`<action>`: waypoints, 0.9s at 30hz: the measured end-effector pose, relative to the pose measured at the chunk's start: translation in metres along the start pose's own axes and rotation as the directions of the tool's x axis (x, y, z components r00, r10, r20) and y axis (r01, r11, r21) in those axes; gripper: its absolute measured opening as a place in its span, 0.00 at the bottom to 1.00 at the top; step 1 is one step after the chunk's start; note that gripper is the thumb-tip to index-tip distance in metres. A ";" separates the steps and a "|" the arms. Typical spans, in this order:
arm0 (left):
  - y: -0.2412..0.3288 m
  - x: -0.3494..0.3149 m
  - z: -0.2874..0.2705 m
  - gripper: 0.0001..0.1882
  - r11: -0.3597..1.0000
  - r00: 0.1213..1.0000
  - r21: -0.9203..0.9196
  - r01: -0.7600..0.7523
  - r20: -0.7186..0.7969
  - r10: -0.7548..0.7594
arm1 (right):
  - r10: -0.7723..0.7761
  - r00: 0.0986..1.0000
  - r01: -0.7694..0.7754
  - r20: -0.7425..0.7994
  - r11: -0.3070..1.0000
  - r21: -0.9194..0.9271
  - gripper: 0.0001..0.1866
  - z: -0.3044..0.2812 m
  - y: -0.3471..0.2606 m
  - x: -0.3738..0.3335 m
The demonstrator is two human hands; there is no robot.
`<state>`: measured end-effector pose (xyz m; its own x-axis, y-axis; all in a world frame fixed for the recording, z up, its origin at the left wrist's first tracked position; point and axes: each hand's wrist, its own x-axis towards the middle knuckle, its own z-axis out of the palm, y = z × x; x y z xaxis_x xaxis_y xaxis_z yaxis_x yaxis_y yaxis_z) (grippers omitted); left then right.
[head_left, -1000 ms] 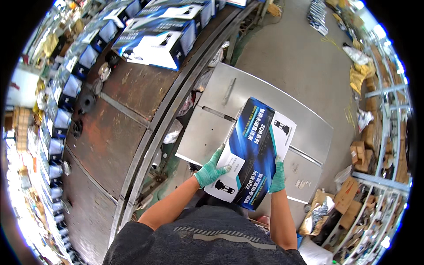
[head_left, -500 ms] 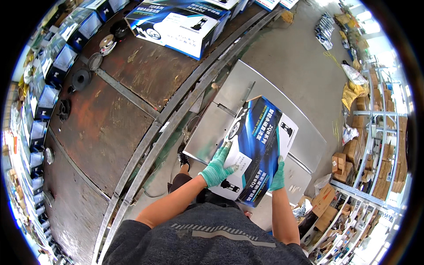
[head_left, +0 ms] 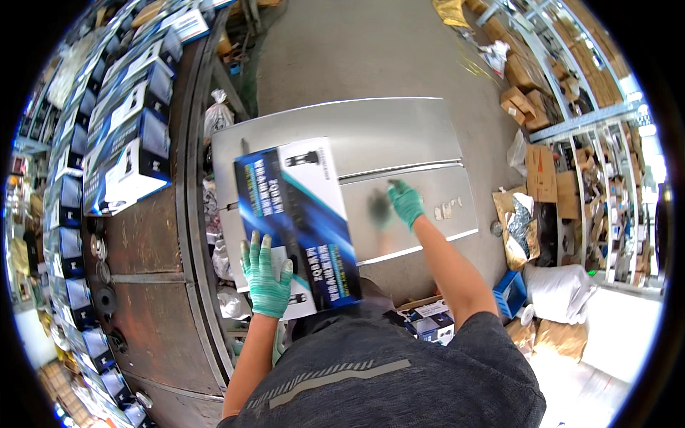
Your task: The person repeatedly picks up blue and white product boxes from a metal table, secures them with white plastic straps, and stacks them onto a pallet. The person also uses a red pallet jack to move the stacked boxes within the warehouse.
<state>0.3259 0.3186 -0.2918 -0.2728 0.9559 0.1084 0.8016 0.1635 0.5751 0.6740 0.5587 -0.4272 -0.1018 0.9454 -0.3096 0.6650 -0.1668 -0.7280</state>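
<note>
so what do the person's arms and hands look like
Left grip and right grip wear streaky green gloves, the left's fingertips greyish. Forearms are bare. The short right sleeve is dark grey, like the shirt, which has a light stripe and slanted dashes.

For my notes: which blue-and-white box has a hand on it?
The box over the silvery metal surface, under the left hand; no hand touches the other boxes.

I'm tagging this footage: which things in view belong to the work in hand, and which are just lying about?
Part of the work:
printed box, under the left hand
metal tabletop, below the right hand
similar boxes at left, probably related

Lying about, seemingly:
blue crate
white sack
dark ring on the brown table
</note>
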 end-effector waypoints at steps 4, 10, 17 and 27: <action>0.023 0.008 0.015 0.34 0.956 0.996 0.283 0.074 0.021 -0.084 | -0.155 0.982 0.072 -0.109 0.837 -0.543 0.22 -0.089 0.026 0.048; 0.029 0.009 0.019 0.30 0.946 0.999 0.322 0.047 -0.038 -0.036 | -0.062 0.984 0.172 0.164 0.527 -0.832 0.25 -0.113 0.031 0.082; 0.030 0.007 0.021 0.29 0.940 0.998 0.337 0.045 -0.061 -0.026 | -0.088 0.968 0.251 0.237 0.423 -0.870 0.17 -0.150 0.008 0.092; 0.167 0.115 0.009 0.16 0.562 0.593 0.189 -0.805 0.283 0.754 | -0.867 0.339 0.587 0.365 -0.108 -0.802 0.13 -0.212 -0.294 -0.031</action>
<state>0.4332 0.4584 -0.1907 0.5933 0.7588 0.2689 0.7708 -0.6318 0.0823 0.6380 0.6376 -0.0740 -0.8811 0.3629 0.3032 0.4620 0.7976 0.3877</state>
